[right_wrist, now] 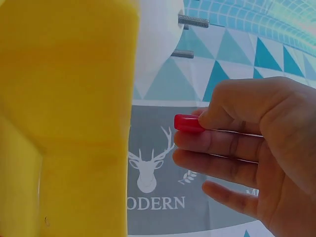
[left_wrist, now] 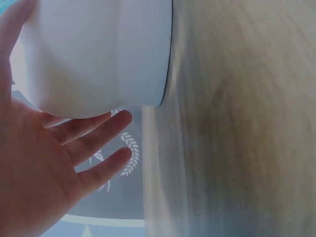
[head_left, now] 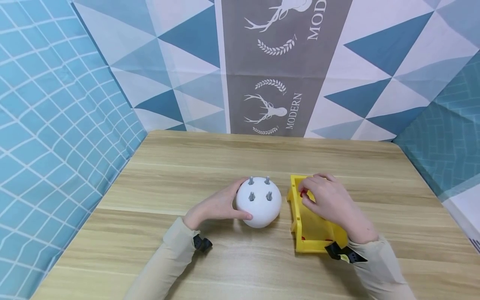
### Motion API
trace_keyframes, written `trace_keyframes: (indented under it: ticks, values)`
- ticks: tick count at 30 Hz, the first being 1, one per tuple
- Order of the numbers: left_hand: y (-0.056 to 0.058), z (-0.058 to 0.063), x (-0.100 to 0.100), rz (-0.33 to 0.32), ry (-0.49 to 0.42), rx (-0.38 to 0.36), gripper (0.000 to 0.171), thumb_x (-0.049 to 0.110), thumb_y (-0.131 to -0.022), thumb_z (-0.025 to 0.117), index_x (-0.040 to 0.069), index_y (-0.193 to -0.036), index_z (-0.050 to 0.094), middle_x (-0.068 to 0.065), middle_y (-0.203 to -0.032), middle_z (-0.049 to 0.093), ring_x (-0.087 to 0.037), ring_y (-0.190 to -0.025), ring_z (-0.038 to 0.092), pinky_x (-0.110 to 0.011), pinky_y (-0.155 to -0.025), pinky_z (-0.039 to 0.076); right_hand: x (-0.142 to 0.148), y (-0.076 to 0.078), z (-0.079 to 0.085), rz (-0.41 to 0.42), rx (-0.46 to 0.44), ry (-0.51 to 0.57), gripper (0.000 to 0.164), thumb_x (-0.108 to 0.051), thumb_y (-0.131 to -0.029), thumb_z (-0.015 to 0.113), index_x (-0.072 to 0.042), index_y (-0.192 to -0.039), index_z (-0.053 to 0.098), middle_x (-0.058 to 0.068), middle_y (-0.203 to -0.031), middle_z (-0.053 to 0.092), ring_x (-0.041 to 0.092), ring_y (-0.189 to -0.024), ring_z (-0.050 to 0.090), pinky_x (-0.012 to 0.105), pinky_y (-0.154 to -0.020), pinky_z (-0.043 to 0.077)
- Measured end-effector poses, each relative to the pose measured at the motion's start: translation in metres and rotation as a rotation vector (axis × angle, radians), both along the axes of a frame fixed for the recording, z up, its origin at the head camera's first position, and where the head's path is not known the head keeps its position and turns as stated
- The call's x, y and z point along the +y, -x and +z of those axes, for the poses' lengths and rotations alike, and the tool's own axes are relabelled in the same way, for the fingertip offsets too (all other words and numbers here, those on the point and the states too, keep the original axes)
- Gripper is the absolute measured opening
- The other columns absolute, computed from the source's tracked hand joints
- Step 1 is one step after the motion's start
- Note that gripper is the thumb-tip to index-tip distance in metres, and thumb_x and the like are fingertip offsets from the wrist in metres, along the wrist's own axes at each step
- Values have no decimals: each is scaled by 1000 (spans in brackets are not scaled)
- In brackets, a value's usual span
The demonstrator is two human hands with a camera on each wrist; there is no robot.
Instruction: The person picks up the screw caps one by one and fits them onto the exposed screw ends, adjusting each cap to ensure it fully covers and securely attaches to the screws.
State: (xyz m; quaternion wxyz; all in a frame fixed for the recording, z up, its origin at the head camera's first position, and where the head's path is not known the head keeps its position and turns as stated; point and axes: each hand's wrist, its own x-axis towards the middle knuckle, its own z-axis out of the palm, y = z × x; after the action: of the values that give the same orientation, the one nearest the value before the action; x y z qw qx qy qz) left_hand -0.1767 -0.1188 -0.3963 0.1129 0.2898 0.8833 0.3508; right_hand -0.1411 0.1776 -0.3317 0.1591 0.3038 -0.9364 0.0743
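A white rounded body (head_left: 258,214) with a flat base stands on the table. Several threaded metal studs (head_left: 252,196) stick up from its top. My left hand (head_left: 221,203) holds it from the left, thumb at the near side and fingers round the far side. In the left wrist view the lower fingers (left_wrist: 101,136) spread loosely below the body. My right hand (head_left: 330,202) is above a yellow bin (head_left: 297,223) and pinches a small red cap (right_wrist: 187,123) between thumb and fingers. The cap is mostly hidden in the head view.
More small red pieces (head_left: 328,240) lie at the near end of the bin. The bin stands just right of the white body on the wooden table (head_left: 240,266). Patterned cloth (head_left: 195,62) hangs behind the table, and blue checked cloth (head_left: 48,137) covers the left side.
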Motion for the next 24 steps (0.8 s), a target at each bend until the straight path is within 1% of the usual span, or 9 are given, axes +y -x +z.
trace_keyframes:
  ticks: [2,6,9,11,15,22,24]
  values:
    - [0,0,0,1,1,-3,108,62,-63,71,17,-145,17,-1,-143,33,-15,-127,37,-37,-103,32,-3,1,1,-1,-7,9,10,-11,-76,62,-11,-86,63,-3,-76,59,17,-77,55,44,-94,37]
    - [1,2,1,-1,-3,-8,107,62,-63,71,18,-145,17,-1,-142,34,-15,-127,37,-37,-102,32,-9,2,4,10,1,16,15,-13,-78,63,-10,-93,66,-2,-79,61,19,-83,57,45,-94,37]
    - [2,2,1,-2,-6,-6,107,62,-63,71,18,-145,17,-1,-142,35,-14,-126,38,-37,-102,32,-13,3,7,28,28,22,12,-14,-79,63,-12,-90,67,-3,-80,63,19,-84,58,45,-94,37]
    - [2,2,0,-2,-7,-1,107,62,-63,71,18,-145,18,-1,-142,35,-14,-126,38,-37,-102,32,-16,4,8,39,42,34,9,-14,-79,63,-13,-87,67,-4,-79,63,17,-82,57,44,-93,38]
    - [1,0,-1,1,-5,-3,106,61,-63,72,18,-144,18,0,-141,35,-14,-126,38,-37,-102,33,-21,5,9,64,55,65,6,-13,-79,65,-14,-84,66,-4,-79,62,16,-81,57,42,-92,39]
    - [-3,-1,0,0,-6,-18,107,61,-64,71,17,-145,17,-3,-142,35,-16,-127,38,-39,-102,33,-30,7,8,114,109,114,7,-13,-80,69,-12,-87,67,-1,-84,66,19,-85,60,42,-90,41]
    - [-2,-1,0,2,-6,-15,107,60,-64,72,17,-145,17,-3,-142,34,-16,-127,37,-39,-102,32,-33,7,9,118,108,119,7,-12,-81,68,-12,-87,66,-2,-83,65,17,-84,60,41,-90,41]
